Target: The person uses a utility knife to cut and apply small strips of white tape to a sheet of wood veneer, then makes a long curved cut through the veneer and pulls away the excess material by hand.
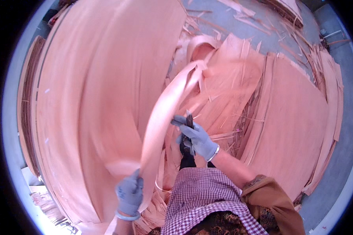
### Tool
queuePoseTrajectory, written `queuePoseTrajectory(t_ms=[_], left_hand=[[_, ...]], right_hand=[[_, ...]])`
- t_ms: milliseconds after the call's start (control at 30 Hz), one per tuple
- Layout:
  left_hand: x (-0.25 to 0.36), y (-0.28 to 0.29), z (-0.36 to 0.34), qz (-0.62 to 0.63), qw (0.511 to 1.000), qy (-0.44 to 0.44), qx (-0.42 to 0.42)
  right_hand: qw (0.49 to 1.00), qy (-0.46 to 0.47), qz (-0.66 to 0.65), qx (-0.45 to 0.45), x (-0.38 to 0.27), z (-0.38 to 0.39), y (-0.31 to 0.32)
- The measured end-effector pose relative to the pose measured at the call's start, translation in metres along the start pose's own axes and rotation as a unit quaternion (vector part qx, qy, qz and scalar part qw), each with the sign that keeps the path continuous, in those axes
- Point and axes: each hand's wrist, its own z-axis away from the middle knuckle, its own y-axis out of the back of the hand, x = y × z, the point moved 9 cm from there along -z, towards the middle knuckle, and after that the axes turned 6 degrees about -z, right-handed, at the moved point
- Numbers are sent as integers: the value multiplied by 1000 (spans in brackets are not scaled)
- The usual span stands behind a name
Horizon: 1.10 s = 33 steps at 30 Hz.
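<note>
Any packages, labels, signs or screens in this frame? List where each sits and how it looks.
None in view. Only pale orange wood veneer sheets and scraps on a grey floor. The gloved left hand grips a long veneer strip; the gloved right hand holds a small dark tool.

Gloved left hand (pixel 129 194) grips a curling veneer strip (pixel 164 105) — right hand (pixel 196 137) holds a dark blade (pixel 190 119) beside it.

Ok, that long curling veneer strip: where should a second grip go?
Probably mid-span on the veneer strip, pinched across its thin edges from the right. The left hand already holds the lower end, and the strip arches unsupported above it; the right hand is closest.
</note>
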Motion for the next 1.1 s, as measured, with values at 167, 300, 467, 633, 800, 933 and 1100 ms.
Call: queuePoseTrajectory(t_ms=[167,300,467,633,800,933,1100], left_hand=[[-88,197,15,105,977,155,104],[-180,353,27,210,927,268,157],[-383,524,44,-100,898,305,301],[-276,382,-51,-457,773,229,376],[-144,209,-135,-220,881,357,218],[-198,124,-99,233,721,607,238],[-180,96,-127,35,679,723,126]], right_hand=[[968,169,114,-148,-124,-14,-194],[867,311,222,-319,-204,-29,-388],[737,403,350,-414,-231,50,-466],[741,21,514,-432,-177,14,-203],[762,-149,620,-114,-255,35,71],[871,-231,432,26,-311,57,131],[919,-182,344,53,-382,29,180]])
